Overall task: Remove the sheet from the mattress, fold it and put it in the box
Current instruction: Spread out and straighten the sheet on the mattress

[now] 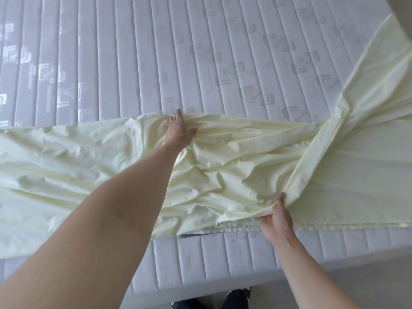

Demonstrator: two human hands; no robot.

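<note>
A pale yellow sheet point(223, 166) lies rumpled in a wide band across the near part of the quilted grey mattress point(156, 52). My left hand point(179, 130) reaches forward and grips the sheet's far edge near the middle. My right hand point(277, 217) pinches the sheet's near edge by the mattress front, where a fold rises. From there a hemmed strip of sheet point(367, 85) runs diagonally up to the far right corner. No box is in view.
The mattress front side point(223, 264) drops to the floor below me. My dark shoes point(236, 297) show at the bottom edge. A beige wall or surface point(401, 10) sits at the top right corner.
</note>
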